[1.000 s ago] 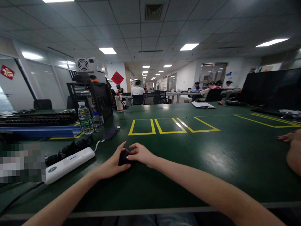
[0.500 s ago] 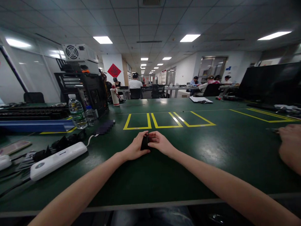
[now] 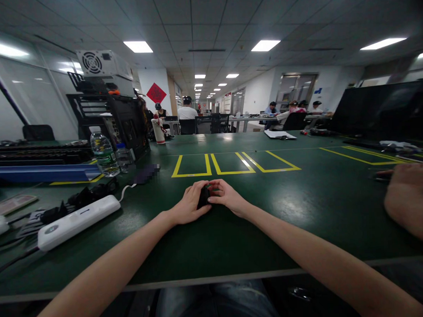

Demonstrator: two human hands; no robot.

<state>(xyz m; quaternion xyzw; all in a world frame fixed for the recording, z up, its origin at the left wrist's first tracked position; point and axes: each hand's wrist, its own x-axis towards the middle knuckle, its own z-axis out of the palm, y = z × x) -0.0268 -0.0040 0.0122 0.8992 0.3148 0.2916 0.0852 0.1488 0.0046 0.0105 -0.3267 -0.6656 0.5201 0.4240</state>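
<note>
A small black block-like object [image 3: 203, 196] stands at the middle of the green table, between my two hands. My left hand [image 3: 191, 203] is curled round its left side, fingers over the far edge and thumb along the near edge. On the other side, my right hand [image 3: 227, 198] bends its fingertips and thumb against the object's right edge. Fingers cover much of it, so its exact kind cannot be made out. Both forearms reach in over the front of the green table [image 3: 214, 251].
Left on the table are a white power strip [image 3: 78, 223], cables, a water bottle [image 3: 104, 153] and an open computer case [image 3: 123, 120]. Yellow tape outlines [image 3: 191, 175] lie beyond my hands. Another person's hand [image 3: 410, 198] rests at the right, near a dark monitor [image 3: 386, 110].
My right fingers have spread slightly apart at the black object's edge; my left hand keeps its grip. The whole view has shifted a little. The other person's hand appears slightly further left.
</note>
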